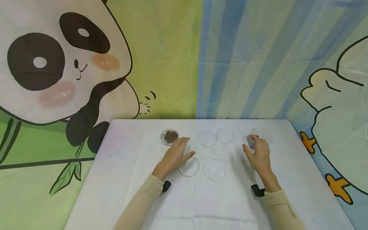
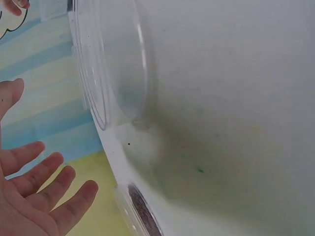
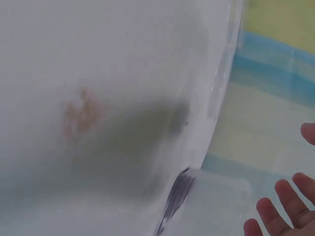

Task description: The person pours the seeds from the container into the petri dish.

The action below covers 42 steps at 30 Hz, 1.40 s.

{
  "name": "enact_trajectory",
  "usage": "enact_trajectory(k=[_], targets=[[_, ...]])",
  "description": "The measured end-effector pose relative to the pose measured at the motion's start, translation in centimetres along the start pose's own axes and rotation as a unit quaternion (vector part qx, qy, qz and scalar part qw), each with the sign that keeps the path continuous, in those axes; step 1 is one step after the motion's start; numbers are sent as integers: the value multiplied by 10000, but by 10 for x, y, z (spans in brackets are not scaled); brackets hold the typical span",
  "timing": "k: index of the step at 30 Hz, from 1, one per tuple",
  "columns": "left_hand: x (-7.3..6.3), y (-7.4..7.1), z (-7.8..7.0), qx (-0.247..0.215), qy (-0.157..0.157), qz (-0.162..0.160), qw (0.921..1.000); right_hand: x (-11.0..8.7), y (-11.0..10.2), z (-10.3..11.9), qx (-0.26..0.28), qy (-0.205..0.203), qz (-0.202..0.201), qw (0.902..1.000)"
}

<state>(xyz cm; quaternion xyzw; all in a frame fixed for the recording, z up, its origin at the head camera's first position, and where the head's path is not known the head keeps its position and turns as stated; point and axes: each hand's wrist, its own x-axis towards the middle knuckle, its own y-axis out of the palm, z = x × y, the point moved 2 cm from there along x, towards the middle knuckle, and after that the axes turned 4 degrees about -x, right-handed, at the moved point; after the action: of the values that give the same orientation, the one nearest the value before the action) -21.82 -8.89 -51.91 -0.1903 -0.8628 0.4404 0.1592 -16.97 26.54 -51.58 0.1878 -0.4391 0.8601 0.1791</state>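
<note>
My left hand hovers, fingers spread, above a clear round dish and partly hides it. Just beyond its fingertips stands a clear dish holding dark brown grains. In the left wrist view nothing lies between the fingers of that hand. My right hand is held over the table's right side, fingers apart, near a clear container with something dark purple at one end. The hand partly covers this container in the head view.
Another clear round dish lies near the middle. Behind it are two more clear round pieces, one left and one right. The white table ends at a printed cloth backdrop.
</note>
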Motion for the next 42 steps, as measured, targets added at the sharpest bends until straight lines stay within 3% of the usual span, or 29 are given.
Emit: enact_trajectory(k=[7,14,23,33,42], targets=[[26,4,-3,259,15,255,9993,4,-10,-19,-227,724,-447,9961],[52,13,-6,366,-130,620,9973,7,-14,-40,-367,1735,-267,9838],[79,27,-6,421,-316,1031,9933,9,-12,-53,-377,2128,-188,9762],[94,33,-7,711,-485,1287,9879,11,-10,-58,-218,2708,288,9620],[94,34,-8,804,-680,1572,9819,15,-6,-58,-53,3028,457,9520]])
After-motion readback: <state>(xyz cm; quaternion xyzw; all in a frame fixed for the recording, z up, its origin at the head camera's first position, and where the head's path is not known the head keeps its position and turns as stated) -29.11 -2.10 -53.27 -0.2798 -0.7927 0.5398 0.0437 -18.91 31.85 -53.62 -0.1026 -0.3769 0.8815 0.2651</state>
